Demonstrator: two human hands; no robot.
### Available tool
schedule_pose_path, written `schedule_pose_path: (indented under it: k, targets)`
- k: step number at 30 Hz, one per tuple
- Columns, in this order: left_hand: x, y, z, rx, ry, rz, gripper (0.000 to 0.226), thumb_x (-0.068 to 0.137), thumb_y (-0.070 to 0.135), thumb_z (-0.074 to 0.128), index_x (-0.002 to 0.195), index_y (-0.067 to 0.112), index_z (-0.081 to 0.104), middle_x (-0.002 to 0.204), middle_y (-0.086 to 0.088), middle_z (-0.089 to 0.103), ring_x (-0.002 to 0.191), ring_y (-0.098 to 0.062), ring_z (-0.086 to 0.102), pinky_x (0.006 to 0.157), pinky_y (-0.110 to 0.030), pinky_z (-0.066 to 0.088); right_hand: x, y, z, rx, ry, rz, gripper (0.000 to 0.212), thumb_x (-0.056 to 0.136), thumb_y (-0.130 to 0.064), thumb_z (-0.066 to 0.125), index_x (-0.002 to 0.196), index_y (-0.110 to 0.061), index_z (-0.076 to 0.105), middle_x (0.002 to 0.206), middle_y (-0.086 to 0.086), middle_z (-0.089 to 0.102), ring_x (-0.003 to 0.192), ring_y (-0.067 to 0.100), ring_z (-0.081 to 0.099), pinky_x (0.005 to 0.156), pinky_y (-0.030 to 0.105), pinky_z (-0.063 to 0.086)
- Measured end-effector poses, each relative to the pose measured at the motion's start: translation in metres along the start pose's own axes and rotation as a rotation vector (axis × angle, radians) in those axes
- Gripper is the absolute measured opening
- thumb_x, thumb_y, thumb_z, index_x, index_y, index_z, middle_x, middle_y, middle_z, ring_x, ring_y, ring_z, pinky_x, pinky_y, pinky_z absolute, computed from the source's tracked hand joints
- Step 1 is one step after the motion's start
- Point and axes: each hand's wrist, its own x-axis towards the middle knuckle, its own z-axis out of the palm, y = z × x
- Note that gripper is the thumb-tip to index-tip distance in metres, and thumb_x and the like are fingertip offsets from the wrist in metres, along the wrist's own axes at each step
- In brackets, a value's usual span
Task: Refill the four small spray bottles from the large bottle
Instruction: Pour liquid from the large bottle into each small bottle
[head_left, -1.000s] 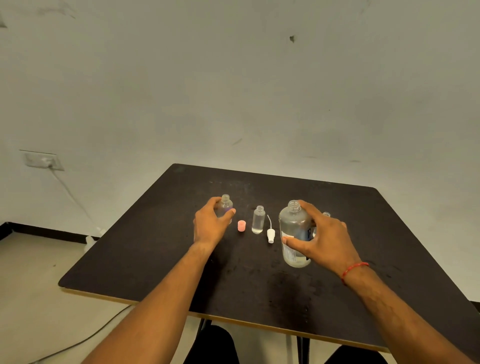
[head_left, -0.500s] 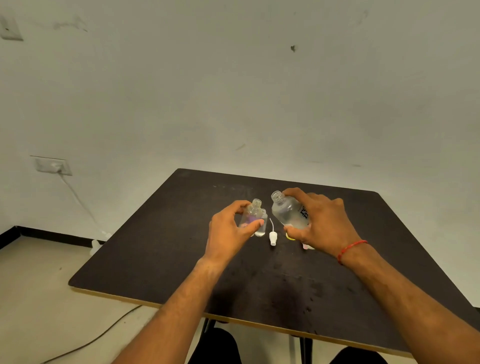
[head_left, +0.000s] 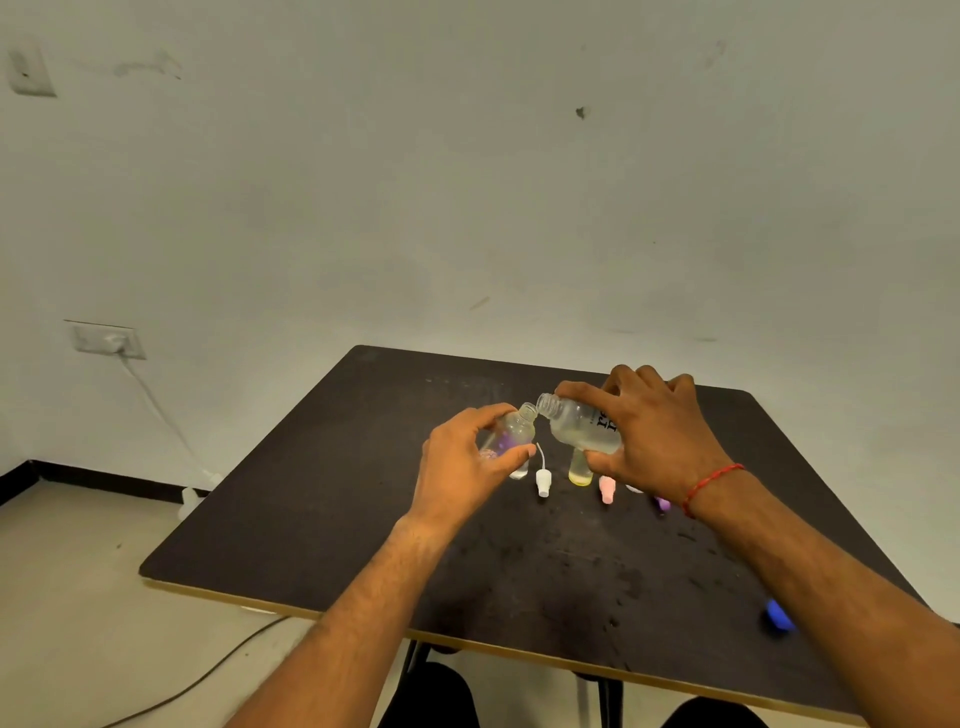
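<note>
Large bottle (head_left: 582, 428): uncapped, tipped nearly level, mouth touching or just beside the open neck of a small spray bottle (head_left: 514, 430). Both are held above the bench (head_left: 337, 519).

Right hand (head_left: 654, 431) is wrapped round the large bottle's body. Left hand (head_left: 467, 467) has fingers and thumb curled round the small one.

Beneath: white sprayer head (head_left: 543, 480), yellow-tinted bottle (head_left: 579, 470), pink cap (head_left: 607, 488).

Flow: cannot tell.

Risk: wide mouth over narrow neck. Too steep a tip would likely overshoot, wetting the left hand and bench.
</note>
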Motion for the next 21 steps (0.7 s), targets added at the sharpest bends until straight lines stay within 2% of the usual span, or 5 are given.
schedule_pose_path:
  k: [8,11,13,18,21]
  targets:
    - [-0.002,0.002,-0.001,0.003,-0.025,-0.020,0.054,0.079,0.045,0.083,0.128,0.027,0.068,0.118,0.012,0.069,0.106,-0.006,0.065,0.087,-0.029,0.061,0.004,0.002,-0.010,-0.169,0.010,-0.075,0.078,0.074,-0.057,0.069,0.142,-0.051,0.030,0.114,0.001,0.052,0.107,0.024,0.049,0.084,0.044,0.034]
    - [-0.002,0.001,0.001,-0.009,-0.035,-0.028,0.054,0.079,0.045,0.084,0.128,0.028,0.068,0.118,0.011,0.069,0.106,-0.008,0.065,0.083,-0.035,0.063,0.006,0.003,-0.010,-0.225,0.034,-0.104,0.081,0.066,-0.058,0.077,0.136,-0.049,0.038,0.107,0.004,0.056,0.099,0.026,0.054,0.078,0.045,0.038]
    - [-0.002,0.001,0.001,-0.007,-0.035,-0.032,0.055,0.079,0.044,0.084,0.129,0.027,0.068,0.120,0.010,0.069,0.108,-0.009,0.065,0.085,-0.037,0.063,0.008,0.004,-0.011,-0.252,0.048,-0.115,0.083,0.062,-0.057,0.080,0.134,-0.049,0.040,0.104,0.005,0.057,0.095,0.026,0.055,0.076,0.045,0.039]
    - [-0.002,0.002,0.003,0.005,-0.033,-0.043,0.058,0.079,0.045,0.083,0.131,0.025,0.067,0.124,0.007,0.069,0.110,-0.011,0.065,0.089,-0.038,0.062,0.010,0.003,-0.017,-0.291,-0.010,-0.130,0.082,0.073,-0.056,0.072,0.139,-0.053,0.024,0.120,0.004,0.050,0.112,0.027,0.047,0.087,0.048,0.035]
    - [-0.003,0.002,0.002,-0.003,-0.030,-0.046,0.058,0.079,0.045,0.083,0.130,0.025,0.067,0.122,0.008,0.069,0.109,-0.011,0.065,0.087,-0.038,0.062,0.011,0.003,-0.019,-0.282,-0.021,-0.143,0.082,0.077,-0.056,0.068,0.141,-0.053,0.018,0.126,0.004,0.046,0.117,0.027,0.043,0.091,0.048,0.033]
